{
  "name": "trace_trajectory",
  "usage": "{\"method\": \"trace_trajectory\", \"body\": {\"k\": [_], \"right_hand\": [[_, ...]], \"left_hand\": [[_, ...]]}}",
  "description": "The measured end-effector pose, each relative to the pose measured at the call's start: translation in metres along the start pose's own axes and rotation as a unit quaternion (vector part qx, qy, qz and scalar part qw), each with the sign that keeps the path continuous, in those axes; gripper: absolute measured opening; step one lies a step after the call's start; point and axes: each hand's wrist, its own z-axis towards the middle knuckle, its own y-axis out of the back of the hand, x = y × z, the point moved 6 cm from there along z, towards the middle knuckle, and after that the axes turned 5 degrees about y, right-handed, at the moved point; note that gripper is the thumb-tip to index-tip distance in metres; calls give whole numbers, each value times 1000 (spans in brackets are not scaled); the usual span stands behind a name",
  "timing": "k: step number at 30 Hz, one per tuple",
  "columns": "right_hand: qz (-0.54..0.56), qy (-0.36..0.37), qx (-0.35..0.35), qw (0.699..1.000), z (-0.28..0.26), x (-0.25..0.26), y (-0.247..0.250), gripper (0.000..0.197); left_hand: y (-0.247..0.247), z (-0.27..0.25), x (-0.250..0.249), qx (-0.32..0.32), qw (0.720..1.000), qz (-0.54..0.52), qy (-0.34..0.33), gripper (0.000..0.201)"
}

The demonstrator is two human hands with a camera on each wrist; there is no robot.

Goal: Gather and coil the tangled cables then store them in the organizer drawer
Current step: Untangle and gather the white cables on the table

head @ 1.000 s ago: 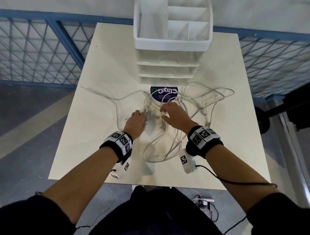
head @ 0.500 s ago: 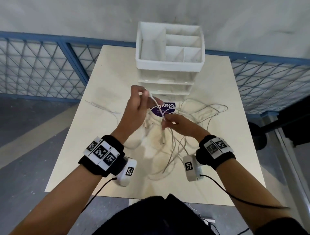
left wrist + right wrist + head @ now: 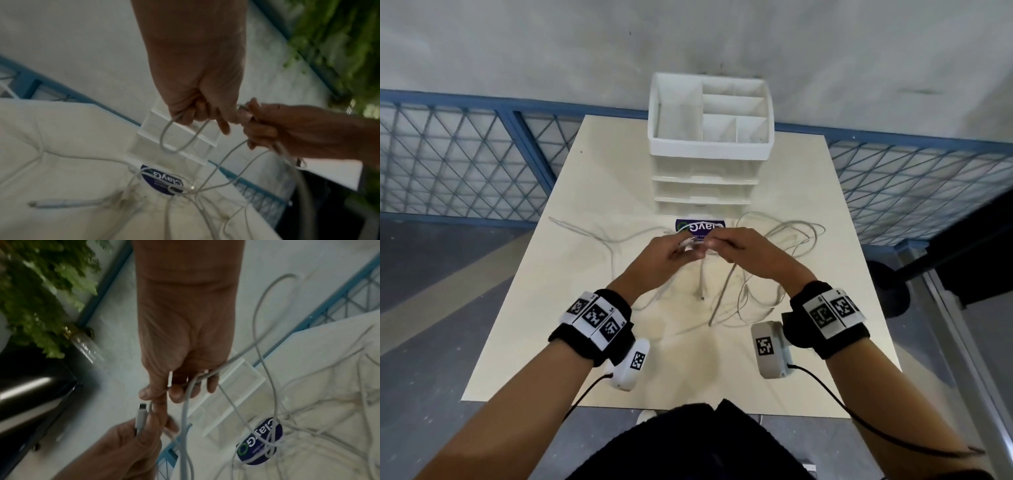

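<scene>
A tangle of white cables (image 3: 784, 240) sprawls over the cream table (image 3: 585, 281) in front of the white drawer organizer (image 3: 710, 150). Its three front drawers (image 3: 705, 180) are closed. Both hands meet above the table near a purple sticker (image 3: 700, 225). My left hand (image 3: 679, 246) grips a small loop of cable (image 3: 176, 142) and holds a grey connector end (image 3: 141, 417) between thumb and fingers. My right hand (image 3: 719, 245) pinches the same cable (image 3: 187, 402) just beside it, and more strands hang from it down to the tangle.
A blue mesh fence (image 3: 465, 164) runs behind and beside the table. A dark round stand base (image 3: 887, 291) sits on the floor at the right. One cable end (image 3: 571, 226) trails toward the table's left side. The organizer's top tray compartments hold nothing.
The left hand has come down from its raised position and the right hand has risen to meet it. Both now hold the cable together over the sticker.
</scene>
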Motion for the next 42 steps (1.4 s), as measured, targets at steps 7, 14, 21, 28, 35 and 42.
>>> {"method": "trace_trajectory", "body": {"k": [7, 14, 21, 28, 35, 42], "right_hand": [[-103, -143, 24, 984, -41, -93, 12, 18], [-125, -224, -60, 965, -82, -124, 21, 19], [-83, -42, -114, 989, -40, -35, 39, 21], [-20, 29, -103, 994, -15, 18, 42, 13], [-96, -130, -5, 987, -47, -100, 25, 12], [-30, -116, -158, 980, -50, -112, 41, 17]], "left_hand": [[70, -11, -8, -139, 985, 82, -52, 25], [101, -24, 25, -123, 965, 213, 93, 22], [53, -22, -11, -171, 974, 141, 50, 59], [9, -5, -41, -49, 998, 30, -17, 32], [94, -28, -54, -219, 972, 46, -73, 34], [121, -40, -38, -225, 962, 151, -20, 43]]}}
